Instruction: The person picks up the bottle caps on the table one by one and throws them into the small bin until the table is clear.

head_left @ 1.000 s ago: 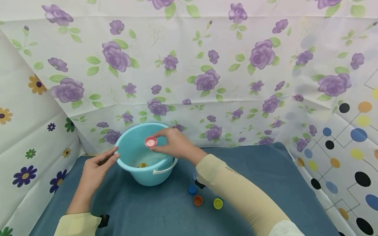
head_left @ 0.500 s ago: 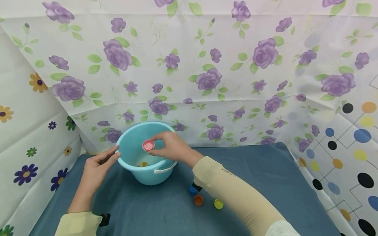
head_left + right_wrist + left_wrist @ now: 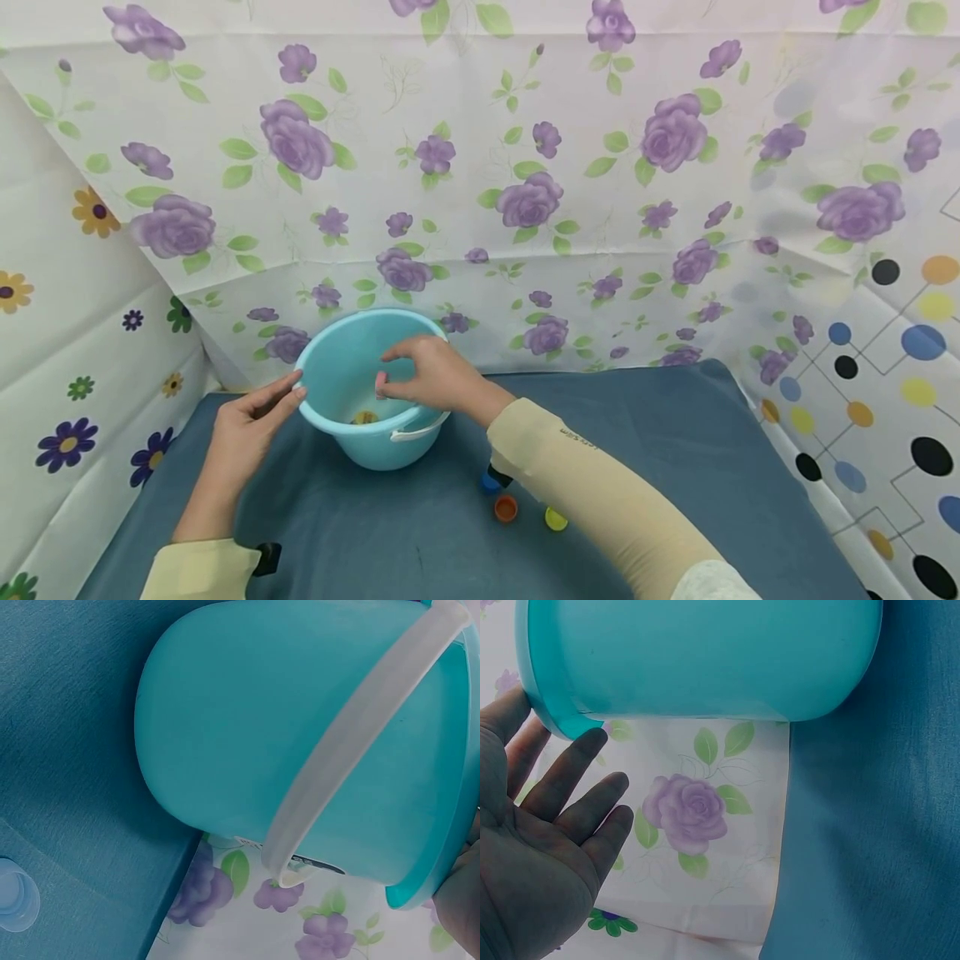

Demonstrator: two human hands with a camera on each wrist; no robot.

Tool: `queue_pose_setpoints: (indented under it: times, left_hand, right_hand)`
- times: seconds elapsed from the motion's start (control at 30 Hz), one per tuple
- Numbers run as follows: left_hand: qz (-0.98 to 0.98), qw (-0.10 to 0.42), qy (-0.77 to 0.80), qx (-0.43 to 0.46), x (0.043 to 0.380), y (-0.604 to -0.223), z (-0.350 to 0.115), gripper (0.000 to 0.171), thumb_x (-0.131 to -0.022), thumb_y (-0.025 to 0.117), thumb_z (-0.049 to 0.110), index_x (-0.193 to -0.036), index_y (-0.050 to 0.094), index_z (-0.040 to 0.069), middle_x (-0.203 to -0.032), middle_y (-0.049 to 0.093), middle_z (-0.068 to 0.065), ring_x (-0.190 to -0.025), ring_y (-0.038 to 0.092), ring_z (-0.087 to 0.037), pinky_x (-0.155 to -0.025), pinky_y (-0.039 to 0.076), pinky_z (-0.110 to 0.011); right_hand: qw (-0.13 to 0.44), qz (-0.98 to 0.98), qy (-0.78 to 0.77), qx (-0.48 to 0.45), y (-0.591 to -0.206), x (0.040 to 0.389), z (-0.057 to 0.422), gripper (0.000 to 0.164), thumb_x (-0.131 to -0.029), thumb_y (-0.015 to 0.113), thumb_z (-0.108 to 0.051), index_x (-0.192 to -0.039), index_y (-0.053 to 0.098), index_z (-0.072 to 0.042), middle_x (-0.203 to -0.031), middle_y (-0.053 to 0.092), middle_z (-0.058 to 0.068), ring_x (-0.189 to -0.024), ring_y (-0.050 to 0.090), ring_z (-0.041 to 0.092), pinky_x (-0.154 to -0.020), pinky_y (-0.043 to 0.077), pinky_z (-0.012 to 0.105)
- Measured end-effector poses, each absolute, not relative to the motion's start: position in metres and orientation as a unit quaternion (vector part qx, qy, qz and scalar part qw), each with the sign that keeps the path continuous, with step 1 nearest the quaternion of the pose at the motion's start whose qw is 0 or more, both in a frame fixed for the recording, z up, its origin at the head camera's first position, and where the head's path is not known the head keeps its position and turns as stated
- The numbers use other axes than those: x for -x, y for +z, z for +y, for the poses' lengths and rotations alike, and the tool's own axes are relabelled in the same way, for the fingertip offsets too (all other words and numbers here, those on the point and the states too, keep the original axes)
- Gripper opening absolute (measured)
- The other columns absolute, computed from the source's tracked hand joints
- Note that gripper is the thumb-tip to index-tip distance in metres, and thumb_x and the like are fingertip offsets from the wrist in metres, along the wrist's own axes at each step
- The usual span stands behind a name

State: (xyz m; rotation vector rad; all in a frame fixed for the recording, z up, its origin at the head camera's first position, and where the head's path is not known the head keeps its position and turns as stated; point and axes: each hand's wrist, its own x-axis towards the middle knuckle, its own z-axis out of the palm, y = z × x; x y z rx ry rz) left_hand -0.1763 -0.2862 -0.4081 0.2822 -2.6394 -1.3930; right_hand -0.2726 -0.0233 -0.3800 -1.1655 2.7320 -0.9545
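A light blue bucket (image 3: 360, 446) with a white handle (image 3: 420, 430) stands on the cloth. My left hand (image 3: 247, 433) pinches its left rim between thumb and fingers; in the left wrist view that hand (image 3: 540, 840) has several fingers spread below the rim. Over the bucket's mouth is my right hand (image 3: 442, 375), thumb and forefinger apart. A pinkish-red bottle cap (image 3: 381, 385) is edge-on beside the thumb tip, below the forefinger and out of the pinch. A yellow cap (image 3: 365, 417) lies at the bucket's bottom. In the right wrist view the hand (image 3: 463, 900) shows only partly, at the rim.
On the blue cloth (image 3: 360, 542), right of the bucket, lie an orange cap (image 3: 506, 508), a yellow-green cap (image 3: 556, 518) and a blue cap (image 3: 490, 482), partly under the right sleeve. A pale blue cap (image 3: 16, 895) shows in the right wrist view. Floral sheets (image 3: 480, 208) stand behind.
The right hand has moved slightly left, and its thumb and forefinger have let go of the red cap, which has turned edge-on and dropped lower. The left hand stays on the rim.
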Motion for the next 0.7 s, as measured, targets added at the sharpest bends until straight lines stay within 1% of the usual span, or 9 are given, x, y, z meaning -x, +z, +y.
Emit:
queue_pose_setpoints:
  times: [0.13,0.23,0.47,0.7]
  left_hand:
    - [-0.878,0.074,-0.463,-0.093,0.1759,-0.4085,-0.2858,0.054,-0.086,0.053,0.059,-0.134,0.052,0.033,-0.141,0.049,-0.005,-0.125,0.05,-0.024,-0.094,0.05,-0.042]
    - [-0.879,0.076,-0.462,-0.092,0.1759,-0.4083,-0.2856,0.054,-0.086,0.053,0.059,-0.133,0.052,0.033,-0.14,0.05,-0.005,-0.125,0.051,-0.024,-0.094,0.05,-0.041]
    - [-0.877,0.076,-0.466,-0.091,0.1765,-0.4083,-0.2858,0.055,-0.086,0.052,0.06,-0.134,0.052,0.033,-0.141,0.049,-0.005,-0.126,0.05,-0.025,-0.095,0.049,-0.044]
    - [-0.873,0.072,-0.473,-0.092,0.1759,-0.4088,-0.286,0.056,-0.086,0.052,0.06,-0.135,0.051,0.032,-0.142,0.048,-0.006,-0.127,0.049,-0.026,-0.097,0.047,-0.046]
  right_hand:
    - [0.018,0.879,-0.3,0.37,-0.38,0.2722,-0.0224,0.046,-0.081,0.068,-0.05,-0.12,0.063,-0.026,-0.121,0.063,-0.01,-0.113,0.056,0.006,-0.089,0.051,0.025]
    - [0.015,0.879,-0.298,0.372,-0.38,0.2719,-0.0221,0.046,-0.081,0.068,-0.049,-0.12,0.064,-0.025,-0.121,0.063,-0.01,-0.113,0.057,0.006,-0.089,0.051,0.025]
    - [0.014,0.876,-0.304,0.374,-0.3794,0.2715,-0.0214,0.045,-0.081,0.068,-0.048,-0.119,0.064,-0.024,-0.121,0.064,-0.008,-0.112,0.057,0.006,-0.089,0.051,0.024]
    - [0.009,0.876,-0.303,0.375,-0.3799,0.2717,-0.0185,0.044,-0.081,0.069,-0.047,-0.119,0.064,-0.025,-0.119,0.064,-0.01,-0.112,0.057,0.005,-0.089,0.051,0.023]
